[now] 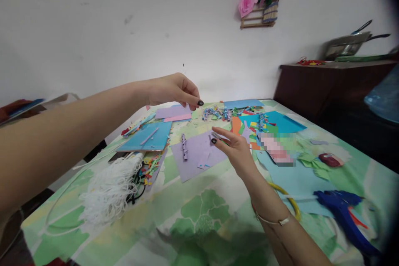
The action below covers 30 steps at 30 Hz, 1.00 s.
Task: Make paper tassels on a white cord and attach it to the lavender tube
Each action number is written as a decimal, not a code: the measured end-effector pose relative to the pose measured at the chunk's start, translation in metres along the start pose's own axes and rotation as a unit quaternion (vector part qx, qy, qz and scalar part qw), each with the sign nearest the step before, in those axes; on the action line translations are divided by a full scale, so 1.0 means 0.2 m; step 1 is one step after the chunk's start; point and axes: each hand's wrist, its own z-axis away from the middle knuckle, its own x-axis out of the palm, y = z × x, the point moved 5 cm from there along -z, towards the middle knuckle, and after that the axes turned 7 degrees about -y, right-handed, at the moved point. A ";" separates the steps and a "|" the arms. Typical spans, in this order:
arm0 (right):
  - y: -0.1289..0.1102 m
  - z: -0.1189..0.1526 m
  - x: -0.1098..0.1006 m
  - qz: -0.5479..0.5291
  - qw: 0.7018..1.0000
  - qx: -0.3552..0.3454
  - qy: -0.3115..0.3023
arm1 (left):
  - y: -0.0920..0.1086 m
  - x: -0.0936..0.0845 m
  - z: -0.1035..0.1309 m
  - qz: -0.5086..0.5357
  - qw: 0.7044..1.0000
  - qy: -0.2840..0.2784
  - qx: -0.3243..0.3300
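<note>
My left hand (179,90) is raised over the far middle of the table, thumb and fingertips pinched together. Whatever may be between them is too small to make out. Lower and to the right, my right hand (235,147) has thumb and forefinger around a slim silvery thing (216,135), mostly hidden by the hand. Below the hands lies a sheet of purple paper (190,168). A rolled purple paper tube (184,148) with small bits stuck along it rests on that sheet, with a few tiny blue scraps near its lower edge.
White cord (109,191) is heaped at left, by a blue pad (145,135). Curled paper pieces (216,112) lie at the back. On the right are a phone (276,149), blue paper (283,122), a blue glue gun (343,212) and a yellow ring (288,197).
</note>
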 end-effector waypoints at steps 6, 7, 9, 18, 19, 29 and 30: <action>-0.03 -0.02 0.12 -0.013 1.000 -0.008 -0.014 | 0.00 -0.02 0.01 -0.043 0.999 -0.006 0.031; -0.03 -0.01 0.13 -0.020 1.000 -0.009 -0.014 | -0.01 -0.03 0.01 -0.051 0.998 0.000 0.029; -0.05 0.01 0.14 -0.030 0.999 -0.011 -0.018 | -0.04 -0.05 0.01 -0.060 0.998 0.009 0.025; -0.14 0.07 0.17 -0.050 0.997 -0.030 -0.049 | -0.13 -0.06 -0.02 -0.045 0.999 0.012 0.010; -0.15 0.08 0.17 -0.047 0.997 -0.033 -0.053 | -0.13 -0.06 -0.02 -0.043 0.999 0.010 0.010; -0.04 0.25 -0.09 0.099 0.987 0.002 0.125 | -0.08 0.04 -0.04 -0.046 0.999 -0.010 -0.011; -0.01 0.32 -0.15 0.085 0.984 0.014 0.154 | -0.08 0.05 -0.05 -0.042 0.999 -0.022 -0.006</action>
